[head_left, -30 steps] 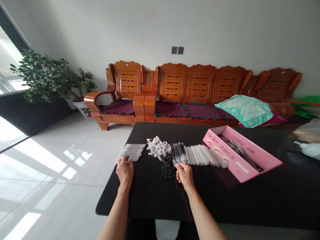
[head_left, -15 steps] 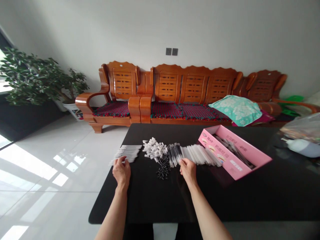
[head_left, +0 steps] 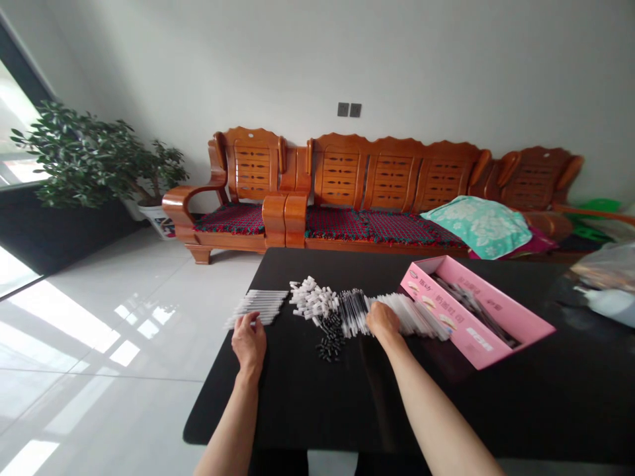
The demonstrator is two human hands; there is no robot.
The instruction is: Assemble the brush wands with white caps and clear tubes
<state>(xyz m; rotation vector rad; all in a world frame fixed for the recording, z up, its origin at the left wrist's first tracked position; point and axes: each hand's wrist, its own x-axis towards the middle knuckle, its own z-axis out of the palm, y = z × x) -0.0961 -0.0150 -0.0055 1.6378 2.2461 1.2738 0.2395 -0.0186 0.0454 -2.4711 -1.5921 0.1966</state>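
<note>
My left hand [head_left: 249, 340] rests at the near edge of a row of white pens [head_left: 262, 305], fingers loosely bent and apart, with nothing visible in them. My right hand [head_left: 383, 322] is closed, its fingertips turned down between a bundle of dark-tipped pen refills [head_left: 352, 311] and a row of translucent white pen barrels [head_left: 414, 316]. What its fingers pinch, if anything, is hidden. Between the hands lie a pile of small white pieces [head_left: 313, 299] and, nearer me, a pile of small black pieces [head_left: 330, 340].
A pink box [head_left: 461, 327] with dark slender items inside stands to the right on the black table [head_left: 317, 403]. Beyond it, at the table's right, is a plastic bag [head_left: 608, 271]. Wooden seats [head_left: 342, 175] line the wall, and a potted plant [head_left: 109, 155] stands left.
My right hand has moved slightly farther over the refills and barrels, and its fingers have turned downward. My left hand stays by the white pens. The camera view has shifted a little.
</note>
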